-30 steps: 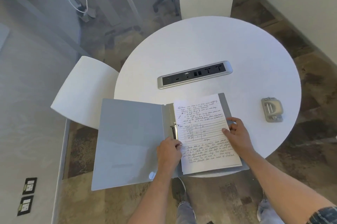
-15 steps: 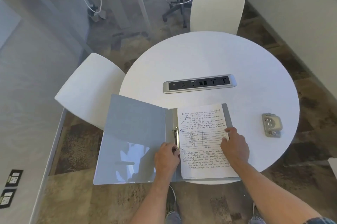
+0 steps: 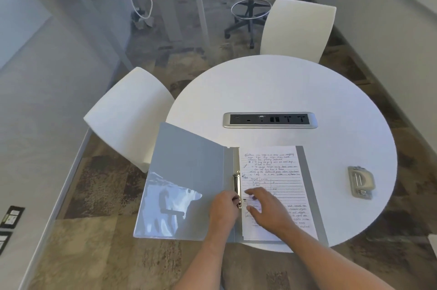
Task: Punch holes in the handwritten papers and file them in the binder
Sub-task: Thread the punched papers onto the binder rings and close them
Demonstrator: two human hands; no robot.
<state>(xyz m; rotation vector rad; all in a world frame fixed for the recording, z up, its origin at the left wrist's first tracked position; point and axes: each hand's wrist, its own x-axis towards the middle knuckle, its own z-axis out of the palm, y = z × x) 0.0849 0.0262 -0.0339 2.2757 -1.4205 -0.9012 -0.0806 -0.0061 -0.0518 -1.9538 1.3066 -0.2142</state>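
- The binder (image 3: 189, 183) lies open at the near edge of the round table (image 3: 283, 91), its cover hanging out to the left past the rim.
- The handwritten papers (image 3: 272, 169) sit on its right half, their left margin against the ring mechanism (image 3: 236, 183) on the spine.
- My left hand (image 3: 223, 207) is at the near end of the rings with its fingers curled; I cannot tell whether they actually grip the metal.
- My right hand (image 3: 267, 208) rests on the sheets just right of the rings, fingers loosely spread and reaching for the margin.
- The hole punch (image 3: 360, 182) stands well apart on the right, untouched.
- I judge punching is done and I am on the filing step.
- Next I need the holes seated on the prongs and the rings snapped closed without pinching the paper.
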